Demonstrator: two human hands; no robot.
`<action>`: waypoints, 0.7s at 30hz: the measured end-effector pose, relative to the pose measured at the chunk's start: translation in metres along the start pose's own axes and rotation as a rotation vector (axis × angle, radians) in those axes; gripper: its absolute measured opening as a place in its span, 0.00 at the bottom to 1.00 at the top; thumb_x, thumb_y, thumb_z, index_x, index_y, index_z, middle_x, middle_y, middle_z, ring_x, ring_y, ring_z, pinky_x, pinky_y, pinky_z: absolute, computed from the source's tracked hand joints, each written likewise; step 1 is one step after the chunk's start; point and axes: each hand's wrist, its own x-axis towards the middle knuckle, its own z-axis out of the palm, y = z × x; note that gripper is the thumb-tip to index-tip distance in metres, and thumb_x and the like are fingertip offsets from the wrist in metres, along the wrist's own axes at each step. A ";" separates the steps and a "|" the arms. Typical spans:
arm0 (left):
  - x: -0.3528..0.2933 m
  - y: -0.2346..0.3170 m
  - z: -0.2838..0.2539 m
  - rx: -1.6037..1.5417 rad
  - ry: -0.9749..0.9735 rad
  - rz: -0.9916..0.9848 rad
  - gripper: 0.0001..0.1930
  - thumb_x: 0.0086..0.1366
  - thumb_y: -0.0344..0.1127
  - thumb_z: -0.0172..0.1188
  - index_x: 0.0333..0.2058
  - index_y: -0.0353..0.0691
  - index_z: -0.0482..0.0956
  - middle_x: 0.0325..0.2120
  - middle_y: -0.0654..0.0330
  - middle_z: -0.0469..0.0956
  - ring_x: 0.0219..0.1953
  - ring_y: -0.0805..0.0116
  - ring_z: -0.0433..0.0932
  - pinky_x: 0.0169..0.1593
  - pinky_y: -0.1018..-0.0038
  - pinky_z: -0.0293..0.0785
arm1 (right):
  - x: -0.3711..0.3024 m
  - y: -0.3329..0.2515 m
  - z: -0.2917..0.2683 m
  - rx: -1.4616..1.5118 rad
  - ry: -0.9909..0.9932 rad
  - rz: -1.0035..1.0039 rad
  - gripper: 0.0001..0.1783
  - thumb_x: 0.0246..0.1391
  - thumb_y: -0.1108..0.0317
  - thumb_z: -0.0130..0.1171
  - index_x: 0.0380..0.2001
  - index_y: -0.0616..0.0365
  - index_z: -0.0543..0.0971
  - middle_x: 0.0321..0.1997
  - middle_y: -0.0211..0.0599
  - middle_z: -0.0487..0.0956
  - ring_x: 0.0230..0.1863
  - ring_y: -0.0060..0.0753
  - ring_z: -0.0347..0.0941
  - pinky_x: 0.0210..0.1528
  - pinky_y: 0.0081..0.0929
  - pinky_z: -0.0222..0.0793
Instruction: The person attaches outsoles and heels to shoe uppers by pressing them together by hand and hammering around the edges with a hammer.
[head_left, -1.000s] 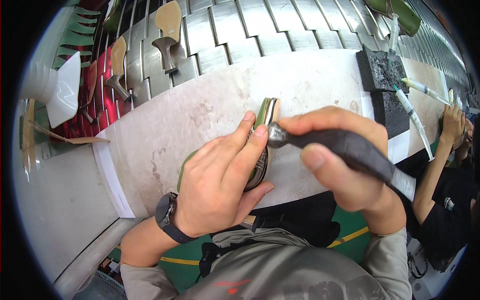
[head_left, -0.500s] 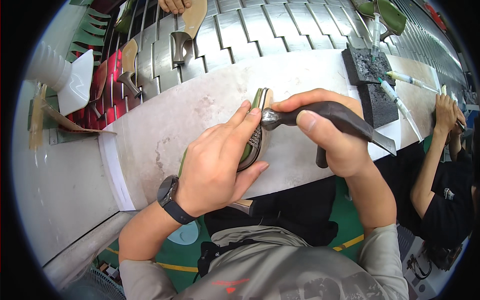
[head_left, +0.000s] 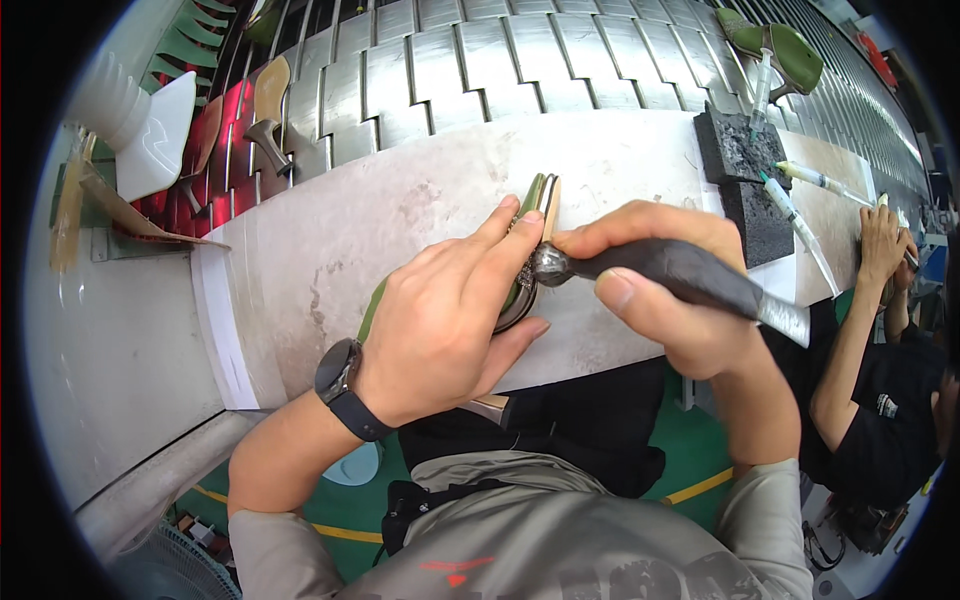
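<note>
My left hand (head_left: 440,320), with a black watch on its wrist, is wrapped over a green shoe (head_left: 536,192) lying on its side. Its fingers press along the shoe's dark, glittering edge, and most of the shoe is hidden under the palm. A tan sole (head_left: 553,208) shows at the toe end, and a heel tip (head_left: 490,407) sticks out below my wrist. My right hand (head_left: 695,340) is closed around a dark cobbler's hammer (head_left: 680,275), gripped by its head. The round metal face rests against or very close to the sole edge; the flat peen points right.
Beyond the pale work board (head_left: 330,270) runs a metal slat conveyor (head_left: 440,70) carrying a heeled sole (head_left: 270,90) and a green shoe (head_left: 795,58). Black foam blocks (head_left: 755,220) and syringes (head_left: 795,215) lie at right. A co-worker's hand (head_left: 883,240) is at far right.
The hammer's round face has shifted down along the shoe's edge, and its peen end has dropped. Another person's hand and a heeled sole have gone from the conveyor's top middle.
</note>
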 end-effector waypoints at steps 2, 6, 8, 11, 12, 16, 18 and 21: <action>0.000 0.000 0.000 0.001 0.008 -0.003 0.46 0.50 0.28 0.79 0.68 0.30 0.68 0.64 0.31 0.74 0.57 0.39 0.83 0.58 0.57 0.80 | -0.009 0.001 0.007 -0.006 0.019 -0.014 0.21 0.54 0.65 0.66 0.45 0.73 0.85 0.46 0.52 0.88 0.49 0.38 0.85 0.56 0.32 0.78; 0.000 -0.001 0.001 0.002 0.024 0.011 0.47 0.49 0.27 0.79 0.68 0.30 0.68 0.64 0.32 0.74 0.56 0.39 0.83 0.57 0.57 0.80 | -0.015 0.016 0.016 -0.146 0.062 -0.349 0.16 0.55 0.70 0.72 0.46 0.65 0.86 0.41 0.48 0.88 0.40 0.36 0.88 0.44 0.29 0.82; -0.002 -0.002 0.000 -0.005 0.020 0.001 0.47 0.48 0.27 0.79 0.68 0.30 0.68 0.64 0.32 0.74 0.56 0.39 0.83 0.57 0.57 0.80 | -0.019 0.017 0.025 -0.179 0.063 -0.446 0.18 0.53 0.72 0.73 0.47 0.66 0.85 0.43 0.48 0.88 0.43 0.41 0.89 0.47 0.32 0.83; -0.004 -0.004 0.000 -0.018 0.023 -0.001 0.47 0.48 0.26 0.78 0.69 0.30 0.68 0.65 0.32 0.73 0.55 0.39 0.83 0.56 0.57 0.80 | -0.022 0.012 0.024 -0.110 0.055 -0.309 0.17 0.55 0.72 0.72 0.48 0.66 0.85 0.43 0.48 0.88 0.43 0.38 0.89 0.47 0.31 0.83; -0.005 -0.006 0.001 -0.019 0.022 0.004 0.48 0.48 0.26 0.78 0.69 0.30 0.68 0.65 0.32 0.73 0.55 0.39 0.83 0.56 0.56 0.80 | -0.023 0.016 0.026 -0.009 0.113 -0.218 0.16 0.58 0.71 0.71 0.49 0.66 0.85 0.42 0.44 0.88 0.41 0.30 0.87 0.45 0.28 0.81; -0.003 -0.002 -0.005 -0.042 -0.022 -0.038 0.48 0.48 0.27 0.79 0.69 0.30 0.67 0.66 0.33 0.72 0.53 0.40 0.84 0.55 0.56 0.80 | -0.011 0.004 0.019 0.053 0.114 -0.045 0.16 0.62 0.70 0.69 0.51 0.66 0.85 0.35 0.36 0.88 0.35 0.16 0.80 0.40 0.20 0.77; -0.001 -0.001 -0.005 -0.020 0.004 0.016 0.51 0.48 0.29 0.80 0.70 0.28 0.65 0.65 0.33 0.74 0.51 0.41 0.84 0.53 0.56 0.81 | 0.000 0.004 0.013 0.002 0.149 -0.121 0.14 0.63 0.71 0.67 0.49 0.67 0.85 0.34 0.34 0.88 0.35 0.14 0.80 0.39 0.19 0.76; -0.003 -0.005 -0.003 -0.039 0.030 0.034 0.54 0.48 0.29 0.81 0.72 0.26 0.61 0.62 0.35 0.76 0.48 0.41 0.84 0.52 0.56 0.81 | 0.026 0.009 0.009 0.029 0.217 -0.089 0.12 0.63 0.69 0.68 0.46 0.66 0.87 0.34 0.33 0.88 0.35 0.14 0.80 0.39 0.17 0.75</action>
